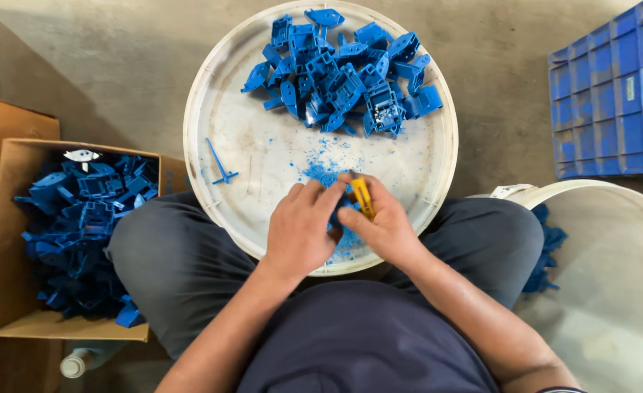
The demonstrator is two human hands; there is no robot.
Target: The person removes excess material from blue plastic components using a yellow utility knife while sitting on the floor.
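Observation:
My left hand [301,227] and my right hand [381,224] meet over the near edge of a round white tray [212,94] that rests on my lap. The left hand grips a small blue plastic part [338,207], mostly hidden between the fingers. A yellow-handled cutter [363,196] is held in the right hand, its tip against that part. Blue shavings [321,173] lie on the tray just beyond my hands. A heap of blue plastic parts [347,73] fills the tray's far side.
A cardboard box [5,233] with several blue parts stands at my left knee. A thin blue sprue [220,166] lies on the tray's left. A white bucket [612,262] stands at the right, a blue crate [612,87] behind it. A bottle [78,362] lies by the box.

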